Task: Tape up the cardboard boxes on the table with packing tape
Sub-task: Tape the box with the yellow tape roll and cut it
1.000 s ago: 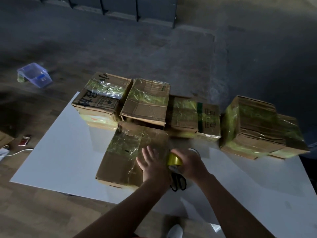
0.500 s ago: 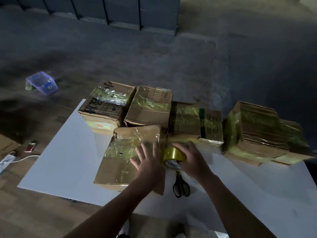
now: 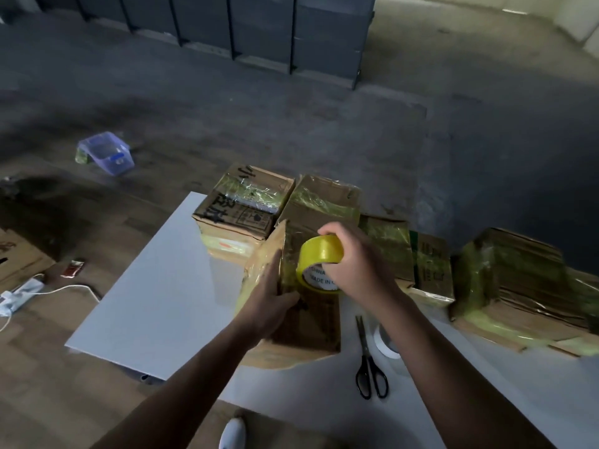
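A cardboard box (image 3: 301, 328) stands tipped up on its side near the front of the white table (image 3: 168, 299). My left hand (image 3: 269, 296) grips its upper left edge, thumb on the face turned to me. My right hand (image 3: 353, 264) holds a roll of yellow packing tape (image 3: 319, 260) against the upper part of that face. Behind it, several taped boxes line the table's far edge: one with black writing (image 3: 240, 209), one beside it (image 3: 327, 199), one with a green band (image 3: 424, 264) and a large one at the right (image 3: 518, 286).
Black scissors (image 3: 369, 367) lie on the table right of the held box, next to a white roll (image 3: 385, 341). On the floor at left are a clear plastic tub (image 3: 105, 152), a power strip with a white cable (image 3: 19, 294) and cardboard (image 3: 19, 257).
The box lay flat a second ago under my left palm; it now stands tipped up on its side. My right hand has lifted the tape roll off the table onto the box's face.
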A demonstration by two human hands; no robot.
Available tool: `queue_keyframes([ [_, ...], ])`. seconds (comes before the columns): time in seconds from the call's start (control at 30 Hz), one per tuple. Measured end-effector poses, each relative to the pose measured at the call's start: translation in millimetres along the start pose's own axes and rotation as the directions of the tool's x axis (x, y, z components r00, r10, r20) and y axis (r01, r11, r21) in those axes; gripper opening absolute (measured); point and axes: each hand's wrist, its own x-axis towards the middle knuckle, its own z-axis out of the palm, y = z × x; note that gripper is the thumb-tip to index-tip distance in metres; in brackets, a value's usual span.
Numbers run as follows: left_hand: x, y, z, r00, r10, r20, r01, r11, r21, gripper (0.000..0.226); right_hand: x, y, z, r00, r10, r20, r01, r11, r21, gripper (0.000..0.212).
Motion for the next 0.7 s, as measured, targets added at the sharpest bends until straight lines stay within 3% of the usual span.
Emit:
queue_keyframes([
  [0.13, -6, -17, -17, 0.988, 0.149, 0.032, -0.153, 0.953, 0.261, 0.077, -7, 0, 14, 0.997, -0.074, 0.007, 0.072, 0.989, 0.13, 0.051],
  [0.27, -4, -23, -30, 0.988, 0.146, 0.047, -0.153, 0.959, 0.238, 0.07, -13, 8, 22, 0.989, -0.074, 0.127, 0.037, 0.963, 0.268, 0.063],
  [0.47, -4, -35, -44, 0.982, 0.188, 0.024, -0.19, 0.974, 0.125, 0.069, -2, 4, 24, 0.965, -0.129, 0.229, 0.105, 0.988, 0.116, 0.068],
  [0.63, -4, -42, -59, 0.99, 0.144, -0.008, -0.143, 0.989, 0.048, 0.063, -2, 22, 5, 0.969, -0.143, 0.204, 0.152, 0.988, -0.031, 0.065],
  [0.7, -6, -43, -64, 0.989, 0.145, -0.004, -0.144, 0.981, 0.128, 0.06, -1, 21, 4, 0.968, -0.149, 0.202, 0.161, 0.986, -0.047, 0.065],
])
